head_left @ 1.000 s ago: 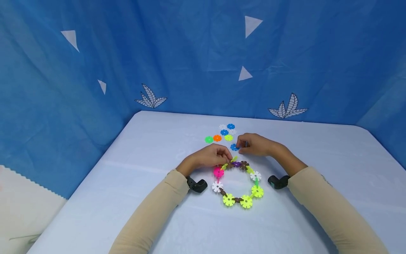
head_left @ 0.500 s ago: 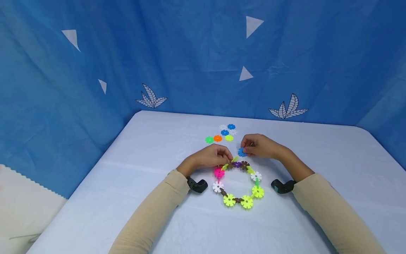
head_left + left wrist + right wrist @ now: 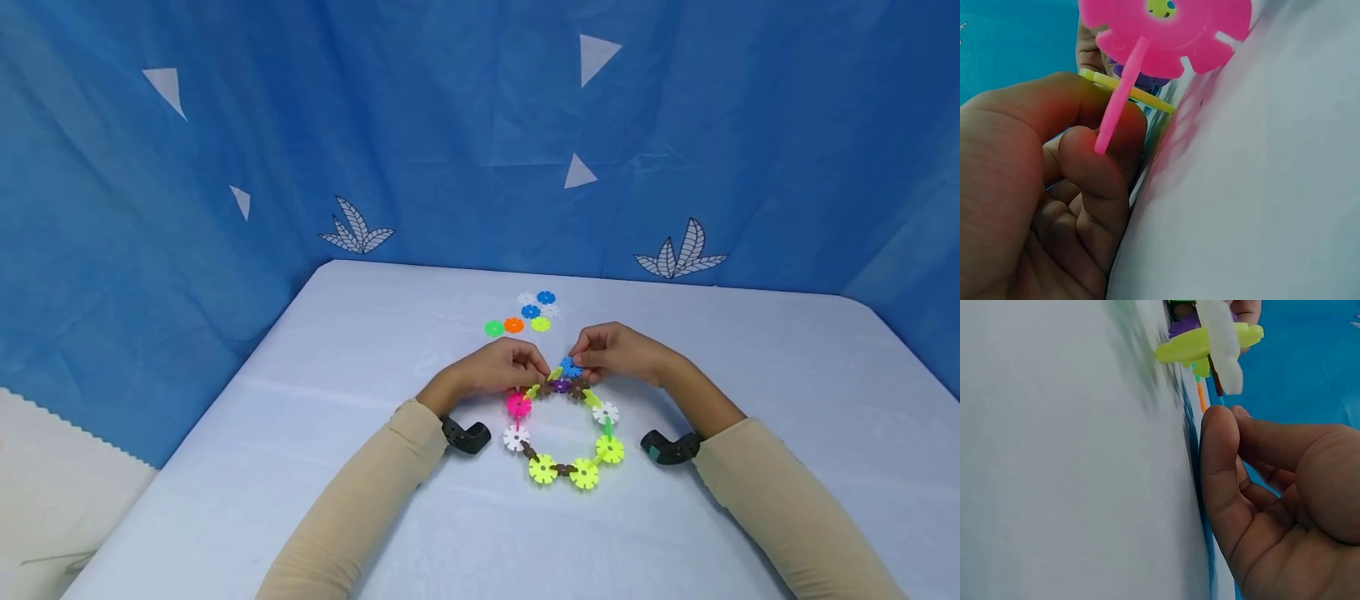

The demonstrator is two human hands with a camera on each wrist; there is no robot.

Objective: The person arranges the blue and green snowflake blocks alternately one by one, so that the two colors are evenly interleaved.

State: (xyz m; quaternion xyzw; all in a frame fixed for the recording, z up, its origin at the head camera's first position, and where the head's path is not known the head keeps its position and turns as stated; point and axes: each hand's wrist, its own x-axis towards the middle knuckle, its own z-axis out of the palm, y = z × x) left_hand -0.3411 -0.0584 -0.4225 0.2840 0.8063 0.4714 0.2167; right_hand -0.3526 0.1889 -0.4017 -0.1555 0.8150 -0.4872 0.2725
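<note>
A ring of linked plastic snowflake discs (image 3: 543,470) lies on the table in the head view, in yellow, brown, white, pink, green and purple. My left hand (image 3: 497,367) grips its far left part, fingertips by a brown and a yellow disc. In the left wrist view, a pink disc (image 3: 1172,40) stands above those fingers, with a yellow disc (image 3: 1157,100) behind. Between thumb and fingers my right hand (image 3: 622,352) pinches a blue snowflake disc (image 3: 572,367). That disc is right at the ring's far side, by a brown disc (image 3: 580,388). The right fingers mostly hide it in the right wrist view.
Beyond the hands lie several loose discs: green (image 3: 494,328), orange (image 3: 513,325), yellow (image 3: 540,324), blue (image 3: 546,297) and white. A white cloth covers the table (image 3: 420,542); a blue curtain (image 3: 465,125) hangs behind it.
My right hand has picked up the blue disc from the table and brought it nearer, to the ring's far side. The left hand keeps its place on the ring.
</note>
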